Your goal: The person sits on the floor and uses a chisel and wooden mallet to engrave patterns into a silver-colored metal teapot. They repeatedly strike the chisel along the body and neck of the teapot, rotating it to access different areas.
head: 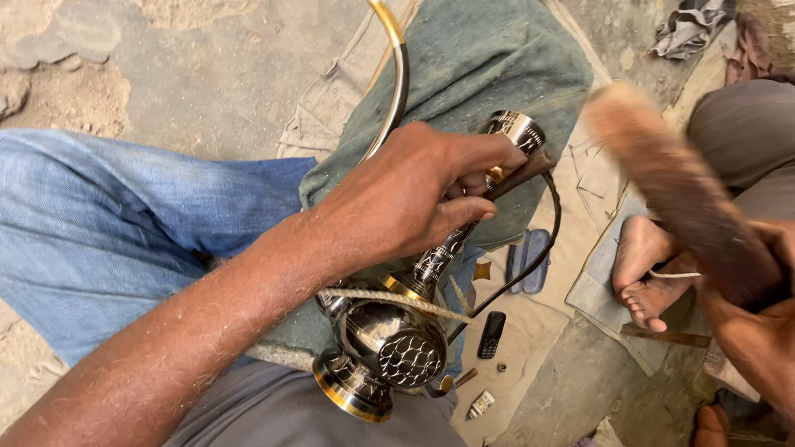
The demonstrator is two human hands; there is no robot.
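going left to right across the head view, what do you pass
blue jeans leg → left hand gripping the engraved metal hookah → black mobile phone → bare foot → blurred wooden brush in the right hand

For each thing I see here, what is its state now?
left hand: closed around the tool handle
right hand: gripping the wooden bat, which is blurred
metal vessel: lying tilted on the lap, a rope across it
phone: flat on the ground, screen dark

Blue jeans (99, 215), bare forearms (hairy), no sleeves.
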